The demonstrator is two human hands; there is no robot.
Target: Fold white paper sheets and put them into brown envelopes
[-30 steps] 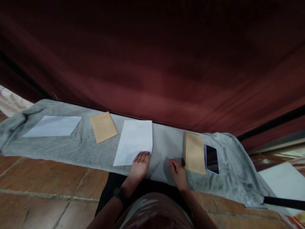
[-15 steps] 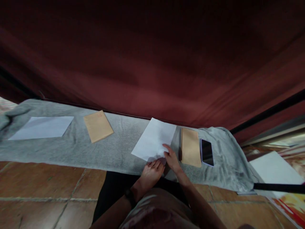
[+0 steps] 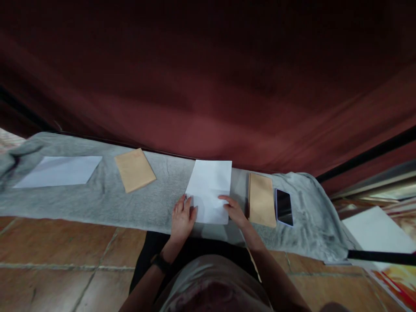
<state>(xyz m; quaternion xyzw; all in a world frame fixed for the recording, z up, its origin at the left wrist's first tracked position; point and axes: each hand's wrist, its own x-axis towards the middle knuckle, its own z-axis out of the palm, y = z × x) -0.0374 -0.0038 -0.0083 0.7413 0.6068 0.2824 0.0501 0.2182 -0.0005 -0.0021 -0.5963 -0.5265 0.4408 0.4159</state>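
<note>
A white sheet of paper (image 3: 210, 186) lies in front of me on the grey cloth, its long sides pointing away from me. My left hand (image 3: 183, 219) rests at its lower left edge, fingers spread, the thumb towards the paper. On the right edge is my right hand (image 3: 234, 211), with a finger stretched over the sheet's top and the other fingers partly hidden, gripping that side. Just right of this hand lies a stack of brown envelopes (image 3: 261, 200).
Grey cloth (image 3: 169, 177) covers the long bench. A phone (image 3: 284, 207) lies right of the envelopes. Leftward are a single brown envelope (image 3: 135, 170) and another white sheet (image 3: 61, 170). A dark red curtain (image 3: 208, 108) hangs behind the bench.
The sheet has turned from slanted to nearly straight and shifted a little left. My left hand went from its near edge to its left side; my right hand stays at the right edge.
</note>
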